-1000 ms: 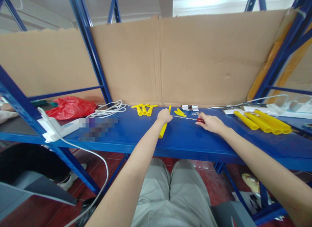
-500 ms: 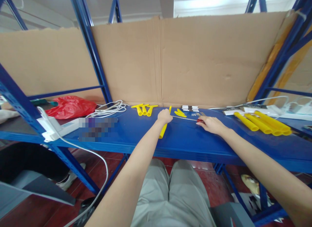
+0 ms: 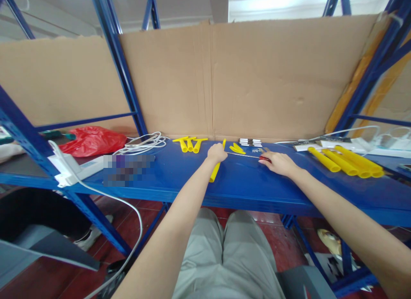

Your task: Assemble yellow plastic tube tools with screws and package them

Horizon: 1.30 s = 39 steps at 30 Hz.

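My left hand is closed around a yellow T-shaped piece, whose tube handle sticks out toward me below the fist. In my right hand is a screwdriver with a red handle. Its long metal shaft runs left, the tip reaching the yellow piece at my left fist; the exact contact is hidden. Just beyond the shaft lie several flat yellow pieces. Small silvery parts, likely screws, rest near the screwdriver handle. Three yellow T-shaped pieces stand left of my left hand.
Several yellow tubes lie at the right of the blue shelf. White-and-black strips sit by the cardboard wall. On the left are a coiled white cable, a power strip and a red bag. Another person's leg shows at lower left.
My right hand and the screwdriver handle have shifted very slightly. My left hand stays in place on the yellow piece.
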Each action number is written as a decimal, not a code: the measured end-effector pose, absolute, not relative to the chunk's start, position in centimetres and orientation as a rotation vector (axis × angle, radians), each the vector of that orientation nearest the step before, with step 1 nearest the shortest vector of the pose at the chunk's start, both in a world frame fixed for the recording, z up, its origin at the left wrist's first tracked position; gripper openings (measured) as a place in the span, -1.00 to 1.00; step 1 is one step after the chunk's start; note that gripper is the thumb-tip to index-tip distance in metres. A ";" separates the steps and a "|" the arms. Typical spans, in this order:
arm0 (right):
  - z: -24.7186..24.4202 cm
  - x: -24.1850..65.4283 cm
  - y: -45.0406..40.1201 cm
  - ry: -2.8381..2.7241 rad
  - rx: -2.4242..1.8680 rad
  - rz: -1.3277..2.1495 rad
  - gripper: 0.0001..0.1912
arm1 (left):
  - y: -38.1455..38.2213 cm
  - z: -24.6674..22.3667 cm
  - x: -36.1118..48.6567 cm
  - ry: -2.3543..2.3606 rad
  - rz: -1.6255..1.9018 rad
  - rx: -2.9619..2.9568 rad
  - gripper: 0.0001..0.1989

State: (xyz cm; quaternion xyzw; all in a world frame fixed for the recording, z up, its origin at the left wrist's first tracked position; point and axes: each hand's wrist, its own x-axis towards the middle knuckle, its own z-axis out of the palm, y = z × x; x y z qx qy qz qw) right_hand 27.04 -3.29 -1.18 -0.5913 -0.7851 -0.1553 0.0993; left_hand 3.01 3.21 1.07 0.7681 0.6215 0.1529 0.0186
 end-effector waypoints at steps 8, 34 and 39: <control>-1.1 27.1 -3.3 -2.331 -1.834 -0.478 -0.75 | 3.0 1.2 3.0 1.917 0.466 2.404 -0.63; -1.0 26.6 -3.5 -2.381 -1.792 -0.558 -0.66 | 3.6 0.9 2.5 1.899 0.591 2.286 -0.68; -0.9 26.6 -3.6 -2.349 -1.811 -0.605 -0.72 | 3.9 0.7 2.1 1.888 0.657 2.215 -0.68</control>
